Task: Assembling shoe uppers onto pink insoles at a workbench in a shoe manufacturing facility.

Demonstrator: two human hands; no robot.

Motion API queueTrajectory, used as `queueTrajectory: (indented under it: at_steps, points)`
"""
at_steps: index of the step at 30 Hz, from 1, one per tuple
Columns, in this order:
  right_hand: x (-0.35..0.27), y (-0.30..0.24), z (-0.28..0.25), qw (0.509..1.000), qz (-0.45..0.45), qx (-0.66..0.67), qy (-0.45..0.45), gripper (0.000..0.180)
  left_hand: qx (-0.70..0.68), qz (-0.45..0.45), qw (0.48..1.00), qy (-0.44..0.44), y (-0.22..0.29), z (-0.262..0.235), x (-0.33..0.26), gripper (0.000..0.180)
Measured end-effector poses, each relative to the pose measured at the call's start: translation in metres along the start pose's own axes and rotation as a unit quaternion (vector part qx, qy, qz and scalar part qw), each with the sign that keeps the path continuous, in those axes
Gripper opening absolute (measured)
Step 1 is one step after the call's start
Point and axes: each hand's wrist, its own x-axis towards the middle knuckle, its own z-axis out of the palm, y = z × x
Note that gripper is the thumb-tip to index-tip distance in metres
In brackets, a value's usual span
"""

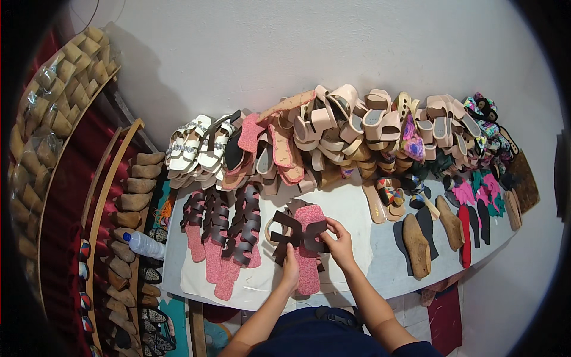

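Note:
Over a pink speckled sandal sole (307,279) at the table's middle, I hold a dark brown cut-out strap piece (311,235) between both hands. My left hand (289,271) is closed at its lower left edge, thumb on top. On the right side, my right hand (339,243) pinches the strap's edge between thumb and fingers. More brown straps lie partly hidden beneath, with a beige ring-shaped item (270,230), perhaps a tape roll, beside them. To the left rest several pink soles (225,282) with brown woven-looking straps (244,223) on them.
Finished sandals (321,119) are heaped along the table's back. Wooden shoe lasts (416,247), dark sole pieces (426,229) and a red strip (465,238) lie at right. A water bottle (144,245) and a rack of lasts (135,186) stand at left.

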Motion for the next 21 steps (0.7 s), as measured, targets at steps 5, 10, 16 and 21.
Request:
queueTrajectory:
  at_steps: [5,10,16,21]
  points:
    - [-0.003,-0.002,0.007,0.988,0.031,0.152,0.008,0.035,-0.022,0.012,1.0,-0.002,-0.007,-0.003,0.003,0.058]
    - [-0.005,0.003,0.011,0.956,0.086,0.28,0.001,0.03,-0.015,0.057,0.995,0.085,-0.039,-0.03,0.025,0.056]
    - [-0.006,0.01,0.004,0.944,0.088,0.316,0.022,0.028,0.035,0.074,0.992,0.095,-0.011,0.004,0.002,0.057]
    - [-0.009,0.009,0.01,0.946,0.101,0.306,0.025,0.026,0.021,0.054,0.995,0.086,-0.022,-0.011,0.006,0.058]
